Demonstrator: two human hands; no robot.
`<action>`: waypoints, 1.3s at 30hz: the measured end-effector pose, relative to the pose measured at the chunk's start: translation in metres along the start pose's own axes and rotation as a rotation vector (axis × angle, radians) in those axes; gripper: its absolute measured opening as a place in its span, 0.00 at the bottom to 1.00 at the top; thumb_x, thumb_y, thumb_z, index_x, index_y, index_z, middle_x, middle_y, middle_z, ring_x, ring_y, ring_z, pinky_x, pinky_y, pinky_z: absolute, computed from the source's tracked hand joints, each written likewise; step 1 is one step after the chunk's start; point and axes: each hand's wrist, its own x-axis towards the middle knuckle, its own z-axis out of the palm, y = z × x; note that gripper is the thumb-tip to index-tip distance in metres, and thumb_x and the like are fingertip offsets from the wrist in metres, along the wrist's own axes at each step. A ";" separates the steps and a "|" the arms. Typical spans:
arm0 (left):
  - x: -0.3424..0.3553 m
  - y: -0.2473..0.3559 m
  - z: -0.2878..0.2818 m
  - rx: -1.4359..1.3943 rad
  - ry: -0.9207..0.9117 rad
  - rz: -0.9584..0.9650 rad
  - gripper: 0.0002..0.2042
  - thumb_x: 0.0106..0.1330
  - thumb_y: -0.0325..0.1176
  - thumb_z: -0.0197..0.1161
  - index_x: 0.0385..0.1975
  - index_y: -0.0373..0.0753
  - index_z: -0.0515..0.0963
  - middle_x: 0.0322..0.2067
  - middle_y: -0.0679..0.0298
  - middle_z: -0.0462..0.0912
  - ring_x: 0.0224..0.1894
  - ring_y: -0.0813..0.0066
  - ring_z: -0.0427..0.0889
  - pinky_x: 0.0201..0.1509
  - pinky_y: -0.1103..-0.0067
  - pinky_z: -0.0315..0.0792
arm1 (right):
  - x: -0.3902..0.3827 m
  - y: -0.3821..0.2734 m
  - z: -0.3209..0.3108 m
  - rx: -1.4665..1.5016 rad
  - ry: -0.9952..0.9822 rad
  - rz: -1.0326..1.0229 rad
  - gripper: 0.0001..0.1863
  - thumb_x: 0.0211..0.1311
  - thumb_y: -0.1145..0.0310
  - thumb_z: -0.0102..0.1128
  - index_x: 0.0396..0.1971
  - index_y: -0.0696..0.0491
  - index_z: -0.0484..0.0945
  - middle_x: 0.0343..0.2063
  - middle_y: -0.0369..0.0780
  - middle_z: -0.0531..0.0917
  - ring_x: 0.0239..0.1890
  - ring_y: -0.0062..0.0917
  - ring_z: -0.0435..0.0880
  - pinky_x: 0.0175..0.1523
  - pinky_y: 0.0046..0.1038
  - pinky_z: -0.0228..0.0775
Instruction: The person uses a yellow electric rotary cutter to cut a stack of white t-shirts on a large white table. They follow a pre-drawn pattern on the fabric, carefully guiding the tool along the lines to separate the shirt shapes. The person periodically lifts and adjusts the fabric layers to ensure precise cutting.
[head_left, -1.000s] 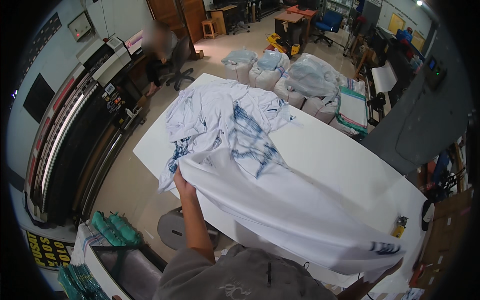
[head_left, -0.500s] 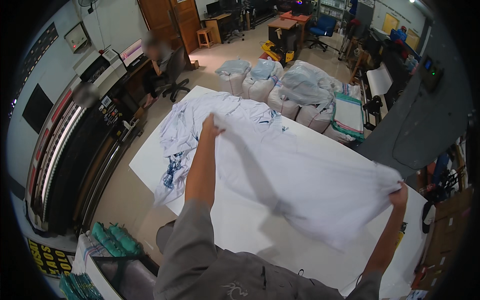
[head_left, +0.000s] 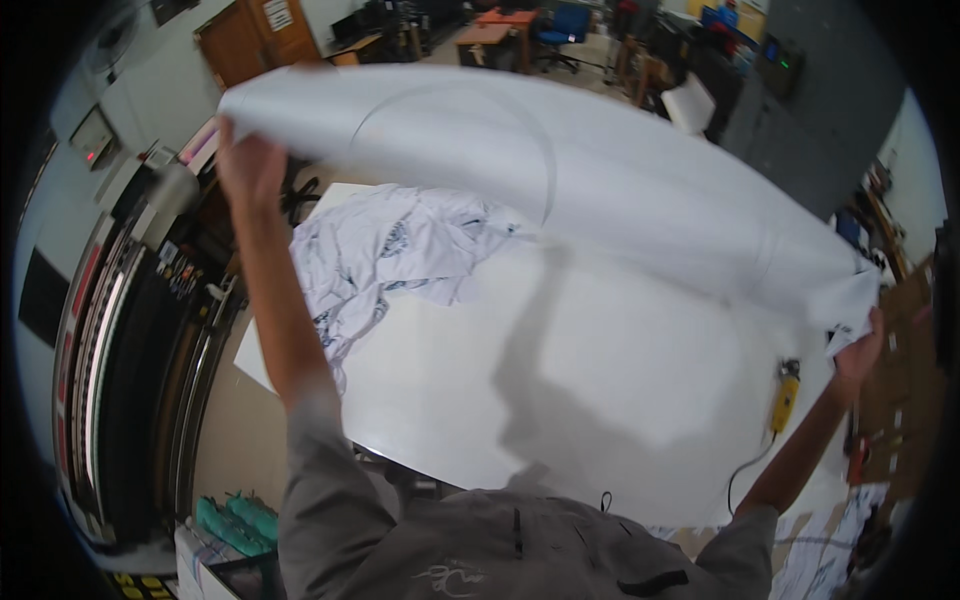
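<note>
A wide sheet of white fabric (head_left: 620,190) is stretched in the air above the far side of the white table (head_left: 600,400), billowing between my two raised hands. My left hand (head_left: 250,165), a little blurred, is closed on its left end. At the right, my right hand (head_left: 860,350) grips the other end, where the cloth bunches up and a dark printed patch shows. Beneath and to the left lies a crumpled heap of white fabric (head_left: 420,240) with blue patterned parts. A yellow corded power tool (head_left: 785,400) rests on the table near my right forearm.
A long printing machine (head_left: 120,370) stands left of the table. Green bundles (head_left: 235,525) sit at the lower left. Cardboard boxes (head_left: 900,370) are stacked on the right, beside a grey pillar (head_left: 815,120). More patterned fabric (head_left: 825,550) lies at the lower right.
Both hands have risen and spread apart, the left one moving far out to the left. The fabric has lifted off the table and opened wide, uncovering the tabletop and the yellow tool.
</note>
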 end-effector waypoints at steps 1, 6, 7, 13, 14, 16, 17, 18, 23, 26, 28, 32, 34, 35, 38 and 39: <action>-0.022 0.015 -0.010 0.173 0.004 0.024 0.24 0.84 0.46 0.51 0.67 0.33 0.75 0.66 0.52 0.80 0.74 0.53 0.72 0.82 0.57 0.59 | -0.022 0.021 0.004 -0.059 0.089 0.049 0.24 0.80 0.65 0.49 0.68 0.60 0.73 0.61 0.47 0.83 0.65 0.38 0.82 0.72 0.41 0.72; -0.094 0.011 -0.158 0.219 0.207 -0.133 0.23 0.85 0.42 0.50 0.72 0.34 0.69 0.71 0.55 0.75 0.74 0.54 0.72 0.81 0.55 0.60 | -0.060 0.110 -0.069 -0.336 -0.196 0.305 0.17 0.77 0.58 0.54 0.48 0.55 0.83 0.44 0.40 0.88 0.45 0.25 0.89 0.47 0.29 0.84; -0.109 0.006 -0.186 0.257 0.273 -0.162 0.23 0.85 0.42 0.51 0.71 0.35 0.70 0.69 0.56 0.77 0.72 0.56 0.74 0.79 0.56 0.64 | -0.072 0.131 -0.067 -0.337 -0.128 0.319 0.14 0.76 0.60 0.57 0.45 0.54 0.84 0.41 0.39 0.89 0.42 0.24 0.89 0.44 0.29 0.84; -0.173 -0.077 -0.310 0.286 0.598 -0.380 0.23 0.83 0.45 0.56 0.68 0.37 0.73 0.66 0.60 0.80 0.67 0.57 0.79 0.73 0.59 0.73 | -0.094 0.170 -0.188 -1.070 0.029 -0.077 0.13 0.67 0.70 0.69 0.49 0.55 0.82 0.42 0.38 0.88 0.44 0.26 0.89 0.50 0.30 0.84; -0.188 -0.069 -0.325 0.346 0.687 -0.354 0.23 0.82 0.46 0.58 0.68 0.37 0.74 0.65 0.61 0.80 0.65 0.58 0.80 0.71 0.59 0.74 | -0.103 0.194 -0.154 -0.747 0.143 0.223 0.14 0.67 0.70 0.70 0.51 0.55 0.82 0.44 0.39 0.87 0.45 0.27 0.89 0.51 0.30 0.83; -0.210 -0.068 -0.374 0.469 0.689 -0.303 0.25 0.82 0.47 0.58 0.69 0.35 0.72 0.66 0.58 0.79 0.67 0.55 0.79 0.72 0.57 0.74 | -0.117 0.215 -0.125 -0.429 0.294 0.494 0.17 0.68 0.68 0.70 0.54 0.55 0.80 0.47 0.39 0.86 0.46 0.27 0.88 0.52 0.30 0.83; -0.217 -0.076 -0.389 0.520 0.683 -0.294 0.27 0.81 0.47 0.58 0.70 0.35 0.71 0.66 0.56 0.79 0.68 0.53 0.78 0.73 0.56 0.74 | -0.121 0.221 -0.131 -0.449 0.343 0.483 0.19 0.68 0.67 0.71 0.56 0.55 0.80 0.49 0.40 0.86 0.47 0.28 0.88 0.52 0.31 0.83; -0.229 -0.092 -0.391 0.596 0.740 -0.301 0.27 0.80 0.47 0.60 0.69 0.33 0.70 0.65 0.55 0.79 0.65 0.53 0.80 0.69 0.57 0.77 | -0.128 0.222 -0.140 -0.480 0.404 0.469 0.21 0.68 0.67 0.71 0.58 0.55 0.79 0.50 0.40 0.85 0.48 0.28 0.88 0.52 0.31 0.83; -0.293 -0.123 -0.390 0.950 0.963 -0.278 0.31 0.73 0.45 0.69 0.62 0.24 0.71 0.58 0.47 0.82 0.54 0.50 0.88 0.52 0.61 0.88 | -0.159 0.240 -0.165 -0.692 0.529 0.461 0.24 0.69 0.63 0.70 0.60 0.59 0.77 0.49 0.41 0.85 0.47 0.28 0.87 0.48 0.30 0.81; -0.312 -0.126 -0.421 1.086 0.939 -0.251 0.28 0.72 0.46 0.71 0.52 0.22 0.75 0.49 0.44 0.85 0.45 0.51 0.89 0.45 0.60 0.87 | -0.168 0.256 -0.210 -0.831 0.577 0.482 0.21 0.70 0.62 0.69 0.56 0.59 0.79 0.41 0.41 0.86 0.40 0.26 0.86 0.40 0.30 0.77; -0.329 -0.122 -0.435 1.157 0.965 -0.235 0.28 0.71 0.46 0.71 0.50 0.21 0.77 0.47 0.44 0.85 0.41 0.51 0.88 0.42 0.60 0.86 | -0.182 0.260 -0.242 -0.953 0.544 0.511 0.19 0.70 0.61 0.68 0.51 0.59 0.82 0.34 0.40 0.85 0.33 0.26 0.84 0.35 0.31 0.73; -0.369 -0.103 -0.446 1.255 1.065 -0.191 0.27 0.71 0.46 0.71 0.49 0.22 0.78 0.46 0.44 0.86 0.40 0.50 0.88 0.42 0.59 0.85 | -0.217 0.275 -0.281 -1.054 0.660 0.381 0.16 0.70 0.59 0.67 0.41 0.60 0.83 0.24 0.37 0.78 0.22 0.25 0.75 0.26 0.33 0.64; -0.394 -0.113 -0.450 1.289 1.090 -0.211 0.25 0.72 0.45 0.69 0.47 0.22 0.78 0.46 0.43 0.85 0.41 0.49 0.87 0.44 0.58 0.85 | -0.241 0.273 -0.333 -1.156 0.705 0.189 0.15 0.71 0.59 0.66 0.35 0.57 0.80 0.19 0.32 0.70 0.13 0.19 0.64 0.16 0.28 0.51; -0.403 -0.098 -0.452 1.313 1.115 -0.188 0.24 0.73 0.45 0.67 0.46 0.22 0.78 0.45 0.42 0.85 0.42 0.48 0.87 0.45 0.57 0.84 | -0.251 0.280 -0.333 -1.173 0.703 0.225 0.16 0.72 0.58 0.66 0.36 0.58 0.81 0.20 0.34 0.72 0.16 0.21 0.68 0.19 0.29 0.57; -0.419 -0.080 -0.450 1.336 1.166 -0.237 0.24 0.74 0.44 0.66 0.47 0.21 0.78 0.47 0.39 0.84 0.44 0.45 0.86 0.48 0.55 0.84 | -0.283 0.277 -0.350 -1.411 0.760 0.157 0.20 0.72 0.55 0.64 0.42 0.61 0.82 0.29 0.42 0.80 0.28 0.31 0.81 0.32 0.35 0.73; -0.423 -0.089 -0.448 1.324 1.171 -0.292 0.24 0.74 0.44 0.66 0.48 0.21 0.78 0.48 0.38 0.84 0.45 0.44 0.86 0.49 0.54 0.84 | -0.292 0.269 -0.365 -1.609 0.797 0.016 0.21 0.71 0.55 0.64 0.46 0.61 0.82 0.35 0.46 0.82 0.36 0.36 0.84 0.40 0.38 0.77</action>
